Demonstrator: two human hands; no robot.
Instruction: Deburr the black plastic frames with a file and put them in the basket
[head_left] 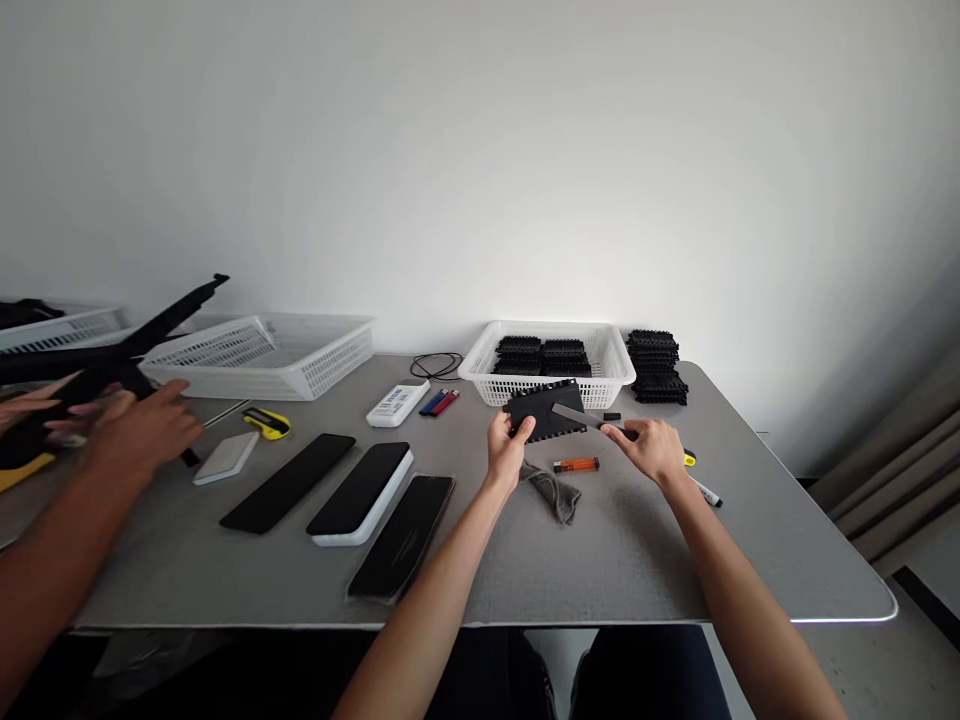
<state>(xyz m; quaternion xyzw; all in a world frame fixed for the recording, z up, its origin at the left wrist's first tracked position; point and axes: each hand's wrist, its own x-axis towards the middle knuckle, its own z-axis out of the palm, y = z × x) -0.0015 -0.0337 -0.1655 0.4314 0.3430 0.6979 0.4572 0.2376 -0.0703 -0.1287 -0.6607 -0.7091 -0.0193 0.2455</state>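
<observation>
Black plate (545, 410) is pinched in left hand (507, 450), blade (577, 415) gripped in right hand (654, 448); the holding hand may be cut if the blade skids.

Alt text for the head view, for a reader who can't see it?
The person's left hand holds a black toothed plate above a grey table, while the right hand holds a knife across it. Behind stands a white basket of similar plates.
</observation>
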